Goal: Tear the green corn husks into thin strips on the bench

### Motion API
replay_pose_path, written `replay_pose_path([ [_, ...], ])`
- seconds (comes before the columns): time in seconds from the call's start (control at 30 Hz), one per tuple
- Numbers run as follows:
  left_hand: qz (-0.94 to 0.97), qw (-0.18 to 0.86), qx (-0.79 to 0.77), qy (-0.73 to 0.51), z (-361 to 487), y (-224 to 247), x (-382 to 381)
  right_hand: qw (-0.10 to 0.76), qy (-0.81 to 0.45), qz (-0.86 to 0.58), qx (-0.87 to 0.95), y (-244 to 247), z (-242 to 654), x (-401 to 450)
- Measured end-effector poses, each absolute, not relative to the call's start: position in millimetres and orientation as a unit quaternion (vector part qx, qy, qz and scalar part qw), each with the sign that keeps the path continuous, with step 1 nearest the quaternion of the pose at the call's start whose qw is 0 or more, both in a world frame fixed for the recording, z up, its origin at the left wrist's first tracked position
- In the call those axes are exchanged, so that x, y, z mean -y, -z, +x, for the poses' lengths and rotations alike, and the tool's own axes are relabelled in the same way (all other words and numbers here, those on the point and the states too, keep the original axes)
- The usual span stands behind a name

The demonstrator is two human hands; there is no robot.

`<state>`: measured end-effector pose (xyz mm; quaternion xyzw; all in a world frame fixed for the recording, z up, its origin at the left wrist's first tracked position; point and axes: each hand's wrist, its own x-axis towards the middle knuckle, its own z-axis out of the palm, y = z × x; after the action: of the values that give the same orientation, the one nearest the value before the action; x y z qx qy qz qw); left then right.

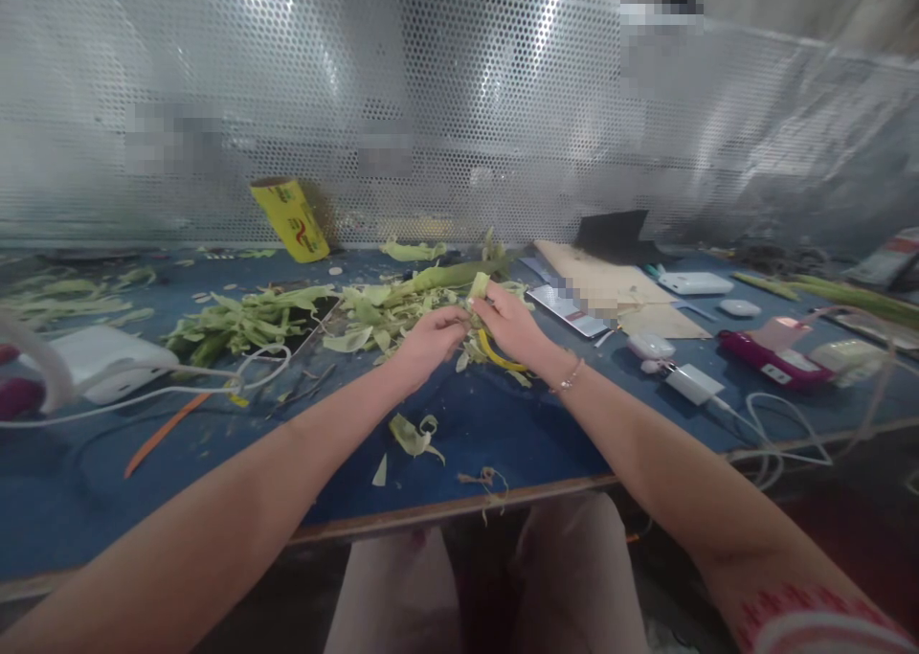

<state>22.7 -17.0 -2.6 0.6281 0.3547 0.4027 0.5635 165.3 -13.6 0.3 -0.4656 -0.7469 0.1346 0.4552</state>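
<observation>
My right hand (508, 324) is closed round a short, pale green stalk (480, 286), whose cut end points up past the thumb. My left hand (433, 343) meets it from the left, fingertips pinched together close by the stalk; what they pinch is too small to make out. Just under my right hand a curved yellow thing (495, 352) lies on the table. Behind both hands a long green stem (441, 277) rests on a heap of pale leaves and peelings (363, 314). Torn leaf scraps (414, 436) lie nearer the front edge.
More green stalks (251, 319) are piled to the left, near a white charger (107, 362) and an orange strip (165, 434). A yellow carton (291, 218) leans against the perforated metal screen (445, 89). Rightward are a phone (567, 309), brown papers (610, 276), cables and a purple power strip (772, 359).
</observation>
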Motion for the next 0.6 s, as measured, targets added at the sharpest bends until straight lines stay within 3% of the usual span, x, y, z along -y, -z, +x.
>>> replay_pose_path([
  [0.5, 0.646, 0.551, -0.346, -0.4, 22.4, 16.5, 9.8, 0.52, -0.2, -0.454, 0.695, 6.2, 172.3, 6.2],
  [0.6, 0.659, 0.519, -0.368, -0.401, 21.3, 19.0, 6.7, 0.56, -0.156, -0.448, 0.679, 8.8, 175.2, 5.7],
])
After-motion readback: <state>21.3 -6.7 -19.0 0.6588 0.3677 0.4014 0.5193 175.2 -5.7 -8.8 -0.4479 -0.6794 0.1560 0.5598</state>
